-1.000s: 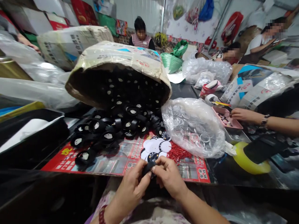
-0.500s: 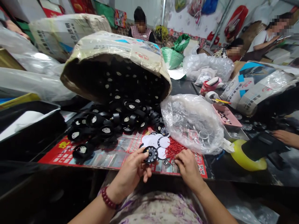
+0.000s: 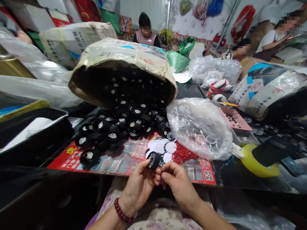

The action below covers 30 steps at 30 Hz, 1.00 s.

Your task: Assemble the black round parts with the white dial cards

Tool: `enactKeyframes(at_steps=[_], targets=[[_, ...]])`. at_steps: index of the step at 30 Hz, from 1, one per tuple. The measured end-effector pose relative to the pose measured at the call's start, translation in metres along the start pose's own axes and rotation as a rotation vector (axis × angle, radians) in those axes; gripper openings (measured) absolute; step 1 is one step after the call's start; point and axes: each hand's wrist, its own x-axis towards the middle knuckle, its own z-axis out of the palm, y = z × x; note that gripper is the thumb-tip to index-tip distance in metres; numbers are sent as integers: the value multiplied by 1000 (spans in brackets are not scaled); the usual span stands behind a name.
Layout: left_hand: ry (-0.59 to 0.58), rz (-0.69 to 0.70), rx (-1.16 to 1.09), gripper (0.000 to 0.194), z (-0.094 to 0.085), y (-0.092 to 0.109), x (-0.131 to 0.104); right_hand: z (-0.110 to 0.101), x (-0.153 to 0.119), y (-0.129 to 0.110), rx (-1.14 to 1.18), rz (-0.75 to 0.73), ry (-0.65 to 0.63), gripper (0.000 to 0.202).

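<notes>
Bare forearms, dark red bead bracelet (image 3: pixel 122 211) on left wrist, floral-print garment (image 3: pixel 158 220)

You are bringing both of your bare forearms up from the bottom edge so that they are converging toward the middle. Your left hand (image 3: pixel 138 186), with a dark red bead bracelet (image 3: pixel 121 210) circling its wrist, is curling its fingers and pinching with thumb and fingertips at the top. Your right hand (image 3: pixel 177 186) is sitting just beside it, knuckles up, its fingertips touching those of the left, both hands closing together in a pinch.
</notes>
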Motion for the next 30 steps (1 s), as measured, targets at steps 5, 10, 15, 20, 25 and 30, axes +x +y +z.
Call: enactKeyframes(at_steps=[5,10,15,20,25,30], targets=[[81,-2,-99,38,1,4,2,-8,-2,1,-38,-7,65,23],[107,8,-125,35,-3,4,5,-11,-2,4,-16,46,121,24],[86,25,-112,29,-6,3,5,-4,-1,4,-32,56,80,23],[80,7,-102,29,-5,2,5,0,1,5,-74,24,63,23],[109,22,-16,25,-2,1,4,-5,3,4,-165,-5,69,21],[114,183,303,22,0,-2,3,-13,6,-12,-446,-258,156,16]])
